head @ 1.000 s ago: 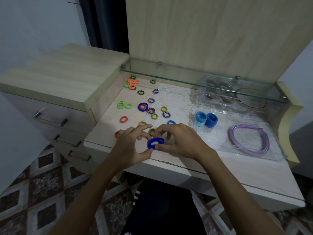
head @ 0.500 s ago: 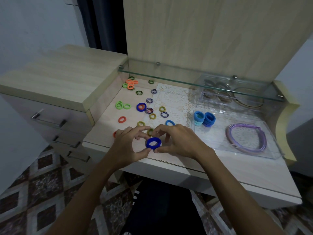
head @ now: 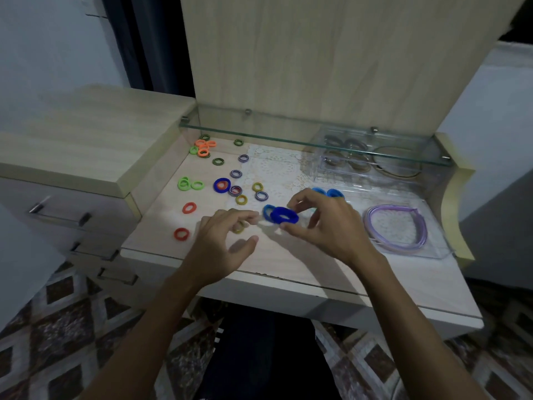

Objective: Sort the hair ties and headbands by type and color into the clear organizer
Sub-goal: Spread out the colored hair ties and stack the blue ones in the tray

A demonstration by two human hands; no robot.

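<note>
My right hand (head: 326,226) pinches a blue tie (head: 284,215), left hand (head: 222,241) loose and empty; next, the organizer's (head: 432,249) blue stack (head: 334,193).

Three bright green ties (head: 189,184), two red ties (head: 185,220), one purple headband (head: 395,228), two hands.
</note>
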